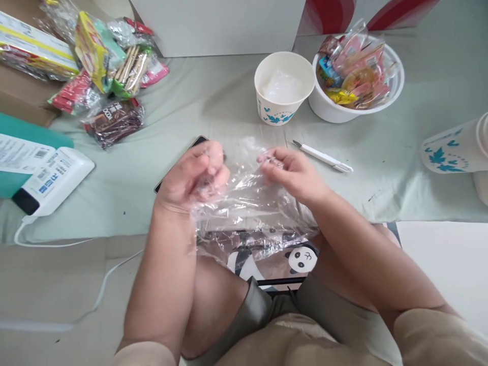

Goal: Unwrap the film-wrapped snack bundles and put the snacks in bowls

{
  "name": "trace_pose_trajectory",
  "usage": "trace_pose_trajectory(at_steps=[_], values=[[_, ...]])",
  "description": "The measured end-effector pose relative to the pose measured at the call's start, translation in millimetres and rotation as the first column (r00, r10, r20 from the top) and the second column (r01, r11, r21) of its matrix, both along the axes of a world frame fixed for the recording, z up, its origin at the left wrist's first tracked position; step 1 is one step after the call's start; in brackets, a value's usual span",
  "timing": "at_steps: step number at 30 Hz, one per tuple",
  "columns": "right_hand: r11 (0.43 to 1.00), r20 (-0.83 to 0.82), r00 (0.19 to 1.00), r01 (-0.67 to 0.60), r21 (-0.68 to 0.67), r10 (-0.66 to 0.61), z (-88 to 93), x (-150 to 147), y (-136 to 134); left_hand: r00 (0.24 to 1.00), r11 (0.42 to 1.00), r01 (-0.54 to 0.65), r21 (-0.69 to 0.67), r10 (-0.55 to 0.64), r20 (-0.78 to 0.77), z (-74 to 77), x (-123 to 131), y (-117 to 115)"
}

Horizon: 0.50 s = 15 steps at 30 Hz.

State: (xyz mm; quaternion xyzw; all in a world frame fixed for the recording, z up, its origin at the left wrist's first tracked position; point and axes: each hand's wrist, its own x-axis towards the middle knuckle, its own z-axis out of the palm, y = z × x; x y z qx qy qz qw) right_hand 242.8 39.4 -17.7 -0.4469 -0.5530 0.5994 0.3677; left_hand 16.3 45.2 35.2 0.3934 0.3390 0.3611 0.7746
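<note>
A clear plastic bag (244, 203) stretches between my two hands above the table's front edge and hangs down over my lap. My left hand (198, 173) is closed around its left part, with crumpled film showing between the fingers. On the other side my right hand (292, 170) pinches the bag's upper right edge between thumb and fingers. Beneath my left hand lies a dark phone-like slab (200, 139), mostly hidden. A white pen (324, 156) rests just beyond my right hand. Behind the bag stands a paper cup (280, 112) with clear crumpled plastic inside.
A white bowl (335, 114) of wrapped snacks sits right of the cup. Snack packs (114, 119) spill from a cardboard box (23, 101) at the left. A white-and-teal device (57, 175) with a cable lies nearby. More paper cups (450, 150) lie on the right.
</note>
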Motion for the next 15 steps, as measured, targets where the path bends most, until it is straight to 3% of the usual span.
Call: trace_pose_trajectory(at_steps=[3,7,9,11,13,15], values=[[0.973,-0.104,0.968,0.226,-0.042,-0.229,3.7,4,0,0.953,0.956,-0.291,0.019,0.292,-0.084,-3.3,-1,8],[0.913,-0.159,0.901,0.408,-0.008,-0.405,3.5,15,-1,0.725,0.755,-0.642,0.129,0.654,-0.215,-11.9,6,16],[0.876,-0.158,0.867,0.481,0.018,-0.473,3.3,20,-1,0.626,0.659,-0.733,0.166,0.75,-0.214,-14.3,9,19],[0.849,-0.171,0.841,0.527,0.039,-0.514,4.2,24,-2,0.58,0.599,-0.791,0.126,0.799,-0.157,-14.3,10,21],[0.837,-0.2,0.825,0.545,0.039,-0.528,7.1,29,-3,0.606,0.612,-0.791,0.015,0.786,-0.124,-13.4,9,22],[0.839,-0.23,0.819,0.544,0.018,-0.526,11.8,34,-5,0.736,0.729,-0.675,-0.113,0.658,-0.157,-13.9,7,21]])
